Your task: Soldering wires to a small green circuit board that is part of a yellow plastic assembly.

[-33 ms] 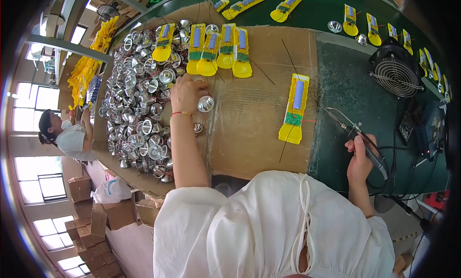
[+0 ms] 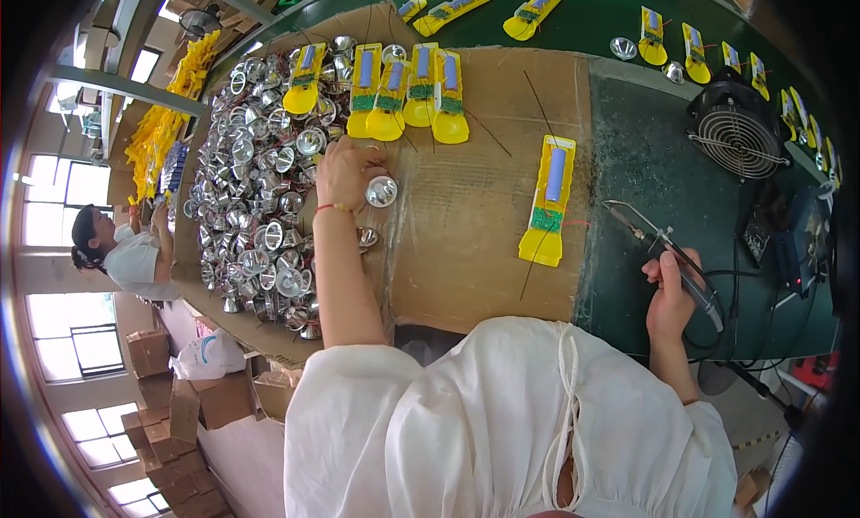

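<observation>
My left hand [image 2: 345, 173] is stretched out over the cardboard sheet [image 2: 484, 249] and holds a shiny silver reflector cup [image 2: 382, 191] at the edge of a big heap of the same reflector cups [image 2: 255, 187]. My right hand [image 2: 672, 294] grips a soldering iron [image 2: 658, 245] with its tip pointing up and left, over the green mat. Between the hands a yellow torch half-shell [image 2: 548, 200] with a blue cell and a green circuit board lies on the cardboard.
Several more yellow half-shells [image 2: 408, 88] lie in a row at the cardboard's far side, others along the green table [image 2: 627, 160]. A black fan [image 2: 736, 137] stands at the right with cables near it. Another person [image 2: 125, 254] works at the left; cardboard boxes [image 2: 170, 419] are stacked below.
</observation>
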Action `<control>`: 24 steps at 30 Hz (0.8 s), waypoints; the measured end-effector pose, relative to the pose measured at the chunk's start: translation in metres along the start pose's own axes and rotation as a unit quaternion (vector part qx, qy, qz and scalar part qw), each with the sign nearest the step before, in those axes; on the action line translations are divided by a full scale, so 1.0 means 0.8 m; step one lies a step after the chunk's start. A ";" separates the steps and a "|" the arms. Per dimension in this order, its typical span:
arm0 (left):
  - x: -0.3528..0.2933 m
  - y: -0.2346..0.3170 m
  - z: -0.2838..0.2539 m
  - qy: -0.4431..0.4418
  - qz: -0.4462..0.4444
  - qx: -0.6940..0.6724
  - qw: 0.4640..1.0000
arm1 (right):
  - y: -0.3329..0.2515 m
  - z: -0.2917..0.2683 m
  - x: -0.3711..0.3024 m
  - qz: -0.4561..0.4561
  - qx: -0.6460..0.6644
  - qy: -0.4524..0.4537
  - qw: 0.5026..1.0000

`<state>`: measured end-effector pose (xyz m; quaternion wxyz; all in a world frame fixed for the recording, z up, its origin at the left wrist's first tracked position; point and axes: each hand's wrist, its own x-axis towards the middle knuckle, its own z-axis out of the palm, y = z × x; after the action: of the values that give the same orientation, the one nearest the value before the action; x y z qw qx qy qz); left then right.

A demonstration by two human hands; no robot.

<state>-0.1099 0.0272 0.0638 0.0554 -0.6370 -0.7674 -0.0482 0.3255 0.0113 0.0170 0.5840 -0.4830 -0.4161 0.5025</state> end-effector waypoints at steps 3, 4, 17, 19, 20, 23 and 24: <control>0.007 -0.004 0.003 -0.028 -0.007 -0.029 0.999 | 0.001 -0.001 0.000 0.018 0.021 -0.006 1.000; 0.008 -0.006 0.004 -0.048 -0.011 -0.025 0.998 | 0.002 -0.001 0.000 0.023 0.026 -0.009 0.999; -0.099 0.170 -0.036 -0.109 -0.053 -0.435 0.892 | -0.021 0.007 -0.019 0.009 0.024 -0.085 0.996; -0.111 0.192 -0.013 -0.076 -0.022 -0.449 0.890 | -0.026 0.013 -0.026 -0.012 -0.017 -0.123 0.992; -0.115 0.200 -0.009 -0.118 -0.084 -0.463 0.874 | -0.021 0.016 -0.030 -0.026 -0.033 -0.122 0.992; -0.117 0.218 0.009 -0.108 -0.132 -0.516 0.840 | -0.015 0.013 -0.033 -0.053 -0.129 -0.171 0.975; -0.117 0.222 0.012 -0.110 -0.132 -0.516 0.839 | -0.014 0.013 -0.033 -0.060 -0.141 -0.179 0.972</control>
<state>0.0817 -0.0294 0.0413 -0.3732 -0.4666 -0.7093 -0.3740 0.3136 -0.0139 0.0301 0.4549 -0.4368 -0.6087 0.4815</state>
